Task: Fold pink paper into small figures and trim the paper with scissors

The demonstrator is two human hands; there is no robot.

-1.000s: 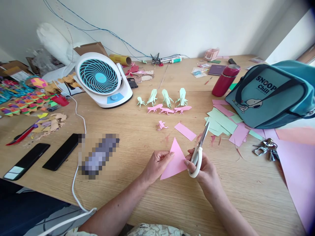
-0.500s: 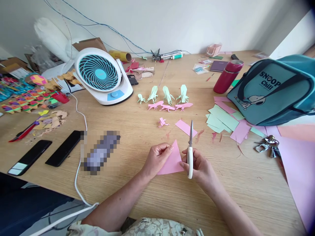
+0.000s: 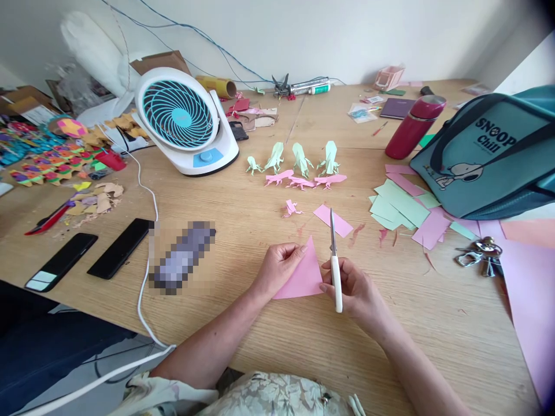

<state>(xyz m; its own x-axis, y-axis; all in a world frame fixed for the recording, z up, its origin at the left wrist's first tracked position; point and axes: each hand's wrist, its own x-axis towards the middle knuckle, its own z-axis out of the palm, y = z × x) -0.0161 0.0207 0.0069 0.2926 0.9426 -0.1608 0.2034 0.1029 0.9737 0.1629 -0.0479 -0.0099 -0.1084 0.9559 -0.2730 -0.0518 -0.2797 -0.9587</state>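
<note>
Pinching left hand (image 3: 280, 268): I see thumb and fingers clamped on the triangular pink paper sheet (image 3: 304, 279), presumably steadying its left edge.
Right hand (image 3: 353, 287): fingers closed around the white-handled metal scissors (image 3: 336, 280), thumb touching the sheet's right corner, apparently supporting both.
Paper position: above the light wooden table (image 3: 260, 222), between the hands.
Row beyond: pale-green folded-paper figures (image 3: 300, 160), likely grouped away from the blades.

Wearing a top (image 3: 264, 398) in cream and grey-green leaf print, with a loose left sleeve (image 3: 176, 398) and small dark fitting (image 3: 325, 398) in front.
</note>
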